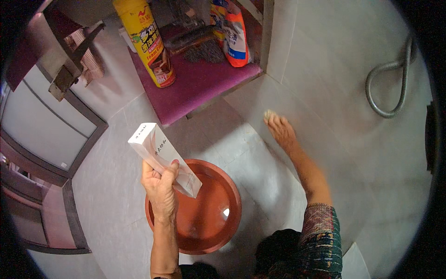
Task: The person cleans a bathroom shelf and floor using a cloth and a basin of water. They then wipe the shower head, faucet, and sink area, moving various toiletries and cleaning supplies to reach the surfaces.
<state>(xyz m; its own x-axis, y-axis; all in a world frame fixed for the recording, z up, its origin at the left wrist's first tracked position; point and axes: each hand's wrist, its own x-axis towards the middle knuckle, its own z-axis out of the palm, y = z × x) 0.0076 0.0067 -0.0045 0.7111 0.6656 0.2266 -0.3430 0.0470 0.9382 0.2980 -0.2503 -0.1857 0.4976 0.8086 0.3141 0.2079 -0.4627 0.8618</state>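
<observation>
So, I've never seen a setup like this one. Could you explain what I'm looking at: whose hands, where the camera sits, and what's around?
There is no machine here: these are a person's bare hands. The single picture comes from the left of two wide fisheye cameras worn on their head, looking down, hence the bent edges and dark rim.

The left hand grips a long white box above a reddish-brown basin on the grey floor. The right hand is out to the side, with something small and pale at its fingertips, too blurred to name.

Farther off, a purple surface bears a yellow can and an orange-and-white bag.
</observation>
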